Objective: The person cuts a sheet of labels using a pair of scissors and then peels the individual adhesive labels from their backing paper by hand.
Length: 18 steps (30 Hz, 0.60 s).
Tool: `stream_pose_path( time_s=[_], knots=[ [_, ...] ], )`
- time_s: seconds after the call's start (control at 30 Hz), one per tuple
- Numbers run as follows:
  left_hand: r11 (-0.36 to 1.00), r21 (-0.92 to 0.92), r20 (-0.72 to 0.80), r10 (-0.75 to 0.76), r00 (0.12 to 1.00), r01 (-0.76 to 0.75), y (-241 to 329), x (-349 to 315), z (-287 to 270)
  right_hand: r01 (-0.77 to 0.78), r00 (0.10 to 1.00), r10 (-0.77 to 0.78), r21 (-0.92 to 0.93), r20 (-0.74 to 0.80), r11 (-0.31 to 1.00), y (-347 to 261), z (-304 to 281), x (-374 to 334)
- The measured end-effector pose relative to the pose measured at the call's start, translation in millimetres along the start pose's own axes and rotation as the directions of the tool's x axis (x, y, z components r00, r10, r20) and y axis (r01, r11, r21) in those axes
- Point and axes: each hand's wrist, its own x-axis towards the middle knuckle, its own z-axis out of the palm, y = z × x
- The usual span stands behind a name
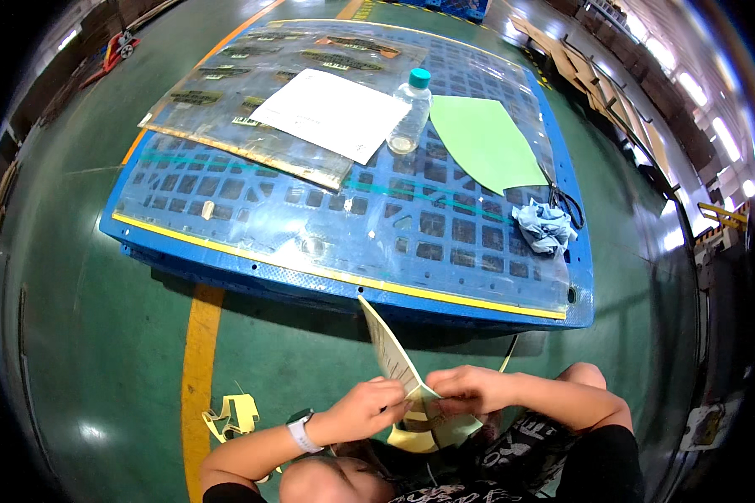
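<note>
hands (470, 386) close together | gripping pale sheet (388, 350) | forearms (252, 457) angled inward

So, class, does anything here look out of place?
Yellow scraps lie on the floor at lower left, like dropped offcuts; a crumpled light-blue wad sits on the blue pallet at right, untidy beside the green sheet.

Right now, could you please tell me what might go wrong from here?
The pale sheet between the left hand and right hand could crease, since it looks thin. The scissors lie beside the crumpled blue cloth near the right edge of the blue pallet, so a nudge might send them to the floor. The capped bottle beside the white sheet could tip if bumped.
</note>
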Motion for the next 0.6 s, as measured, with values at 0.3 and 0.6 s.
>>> stream_pose_path(
  time_s=[0.3,0.6],
  knots=[
    [0.984,-0.092,-0.186,-0.164,0.969,0.149,-11,9,30,-0.086,0.996,0.076,-0.240,-0.051,0.967,11,16,4],
    [0.828,-0.324,0.110,-0.448,0.887,0.458,-11,1,16,-0.103,0.995,0.103,-0.037,-0.016,0.994,17,29,12]
  ],
)
